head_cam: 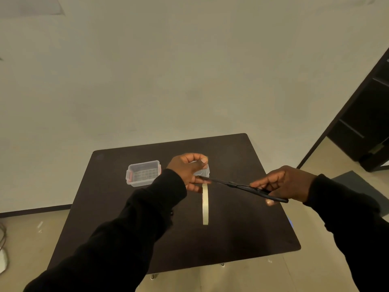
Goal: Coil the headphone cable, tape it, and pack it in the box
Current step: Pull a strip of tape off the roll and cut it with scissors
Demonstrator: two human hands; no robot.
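Left hand (190,172) pinches light, limp tape (205,204); right hand (282,184) grips scissors (242,186), blades just below the pinch.

The clear plastic box (143,173) is sitting at the back left of the dark square desk (242,232), the cream tape roll (205,204) hanging to its right.
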